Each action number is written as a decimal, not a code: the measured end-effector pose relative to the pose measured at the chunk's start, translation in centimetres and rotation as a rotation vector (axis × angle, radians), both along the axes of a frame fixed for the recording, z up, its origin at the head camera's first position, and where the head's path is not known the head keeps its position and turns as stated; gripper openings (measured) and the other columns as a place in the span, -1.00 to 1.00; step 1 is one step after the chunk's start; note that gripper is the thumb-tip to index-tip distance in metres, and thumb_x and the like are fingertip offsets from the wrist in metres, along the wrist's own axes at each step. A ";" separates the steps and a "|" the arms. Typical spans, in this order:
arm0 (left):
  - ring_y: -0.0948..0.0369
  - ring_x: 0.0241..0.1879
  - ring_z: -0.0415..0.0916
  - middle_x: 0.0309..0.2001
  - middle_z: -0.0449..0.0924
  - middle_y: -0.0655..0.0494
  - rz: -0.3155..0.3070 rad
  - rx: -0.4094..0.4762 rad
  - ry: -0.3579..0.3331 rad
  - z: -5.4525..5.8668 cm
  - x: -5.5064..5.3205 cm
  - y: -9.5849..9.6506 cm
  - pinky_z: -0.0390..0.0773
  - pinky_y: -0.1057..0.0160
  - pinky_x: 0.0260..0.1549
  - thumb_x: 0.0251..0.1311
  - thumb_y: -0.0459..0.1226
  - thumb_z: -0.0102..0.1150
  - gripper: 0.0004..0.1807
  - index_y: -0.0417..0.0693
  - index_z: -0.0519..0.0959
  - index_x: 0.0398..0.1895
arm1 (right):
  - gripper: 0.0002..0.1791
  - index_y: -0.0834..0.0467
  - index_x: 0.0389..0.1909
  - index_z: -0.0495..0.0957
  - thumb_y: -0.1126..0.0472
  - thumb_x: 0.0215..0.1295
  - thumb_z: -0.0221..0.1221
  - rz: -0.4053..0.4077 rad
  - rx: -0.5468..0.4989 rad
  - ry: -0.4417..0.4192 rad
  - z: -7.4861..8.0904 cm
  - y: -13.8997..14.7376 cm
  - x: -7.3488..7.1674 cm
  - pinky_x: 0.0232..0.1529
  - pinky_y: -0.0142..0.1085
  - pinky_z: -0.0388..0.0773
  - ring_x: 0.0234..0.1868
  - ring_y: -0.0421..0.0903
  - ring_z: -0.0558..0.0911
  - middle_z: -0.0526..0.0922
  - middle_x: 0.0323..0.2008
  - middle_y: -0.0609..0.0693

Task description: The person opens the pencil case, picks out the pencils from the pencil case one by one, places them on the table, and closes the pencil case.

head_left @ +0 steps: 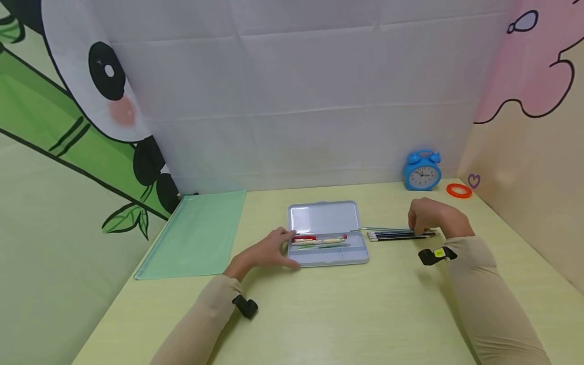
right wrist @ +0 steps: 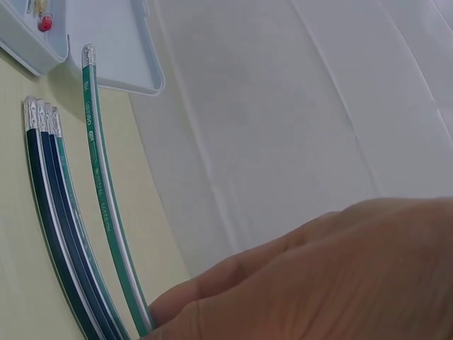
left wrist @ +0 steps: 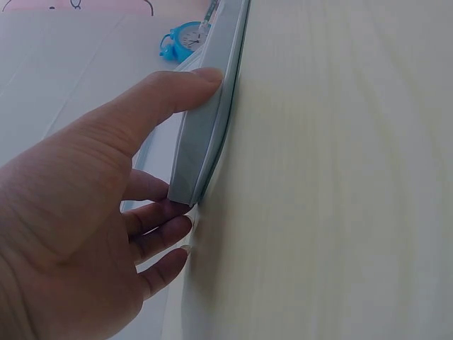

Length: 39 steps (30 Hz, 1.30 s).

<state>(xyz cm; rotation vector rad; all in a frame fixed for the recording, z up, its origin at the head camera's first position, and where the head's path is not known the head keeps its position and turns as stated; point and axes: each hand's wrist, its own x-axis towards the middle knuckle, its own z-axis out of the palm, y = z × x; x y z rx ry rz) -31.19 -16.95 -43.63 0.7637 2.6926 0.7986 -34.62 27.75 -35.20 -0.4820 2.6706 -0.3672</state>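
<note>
A pale blue pencil case (head_left: pixel 325 217) lies with its lid raised at the middle of the table. In its tray are several pens (head_left: pixel 319 241), one with a red cap. My left hand (head_left: pixel 270 248) holds the case at its left end; in the left wrist view the thumb (left wrist: pixel 187 88) presses the front wall and the fingers bend at the corner. Right of the case, my right hand (head_left: pixel 433 217) pinches a green pencil (right wrist: pixel 106 191), its eraser end raised towards the case. Beside it several dark pencils (right wrist: pixel 44 184) lie on the table with another green one.
A green translucent folder or mat (head_left: pixel 196 238) lies at the left of the table. A blue alarm clock (head_left: pixel 423 172) stands at the back right, with an orange ring (head_left: pixel 459 190) near it. A printed cloth (head_left: pixel 296 101) hangs behind the table.
</note>
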 end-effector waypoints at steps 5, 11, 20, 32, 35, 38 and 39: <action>0.10 0.11 0.22 0.17 0.28 -0.03 0.001 -0.013 0.003 0.1 0.0 0.0 0.35 0.09 0.11 -0.04 0.10 0.54 0.18 -0.19 0.11 0.55 | -0.78 0.22 -0.28 0.69 0.50 0.04 0.36 -0.028 -0.013 -0.045 -0.4 1.2 -0.2 -0.17 -0.10 0.60 -0.32 0.01 0.55 0.62 -0.34 0.01; 0.10 0.09 0.22 0.15 0.28 -0.03 0.000 -0.015 0.004 0.1 0.1 -0.1 0.35 0.09 0.08 -0.04 0.08 0.54 0.18 -0.20 0.11 0.55 | -0.77 0.20 -0.29 0.70 0.48 0.02 0.40 -0.043 -0.010 -0.083 -0.6 2.1 -0.1 -0.18 -0.08 0.58 -0.31 0.01 0.55 0.62 -0.33 0.01; 0.11 0.11 0.22 0.16 0.28 -0.01 0.005 -0.022 0.005 0.0 -0.1 -0.1 0.37 0.10 0.09 -0.05 0.11 0.53 0.18 -0.18 0.12 0.55 | -0.80 0.18 -0.31 0.69 0.46 0.04 0.42 -0.043 0.004 -0.090 -0.9 2.1 0.0 -0.21 -0.11 0.55 -0.29 0.01 0.52 0.59 -0.35 0.02; 0.10 0.11 0.22 0.16 0.28 -0.02 0.001 -0.019 0.006 0.0 0.0 0.0 0.37 0.09 0.09 -0.05 0.10 0.54 0.17 -0.19 0.13 0.55 | -0.79 0.22 -0.29 0.68 0.46 0.05 0.42 -0.047 0.016 -0.110 -1.1 2.1 -0.1 -0.18 -0.08 0.54 -0.30 0.01 0.52 0.59 -0.34 0.02; 0.10 0.12 0.22 0.17 0.29 -0.02 0.002 -0.019 0.007 0.0 -0.1 0.0 0.37 0.09 0.10 -0.05 0.10 0.54 0.17 -0.19 0.13 0.55 | -0.79 0.22 -0.29 0.68 0.47 0.05 0.42 -0.055 0.017 -0.115 -1.2 2.1 -0.2 -0.18 -0.09 0.54 -0.28 0.01 0.52 0.59 -0.33 0.03; 0.10 0.11 0.22 0.17 0.29 -0.02 0.002 -0.018 0.008 0.0 -0.1 0.0 0.38 0.09 0.09 -0.05 0.10 0.54 0.17 -0.19 0.13 0.55 | -0.79 0.20 -0.29 0.68 0.47 0.04 0.41 -0.066 0.023 -0.120 -1.3 2.2 -0.3 -0.18 -0.11 0.54 -0.27 0.02 0.51 0.59 -0.33 0.03; 0.10 0.11 0.22 0.17 0.28 -0.02 0.002 -0.020 0.009 0.0 -0.1 0.0 0.38 0.09 0.09 -0.05 0.10 0.53 0.17 -0.19 0.13 0.55 | -0.79 0.20 -0.29 0.68 0.46 0.04 0.41 -0.070 0.023 -0.122 -1.3 2.2 -0.3 -0.19 -0.12 0.54 -0.27 0.02 0.51 0.58 -0.33 0.04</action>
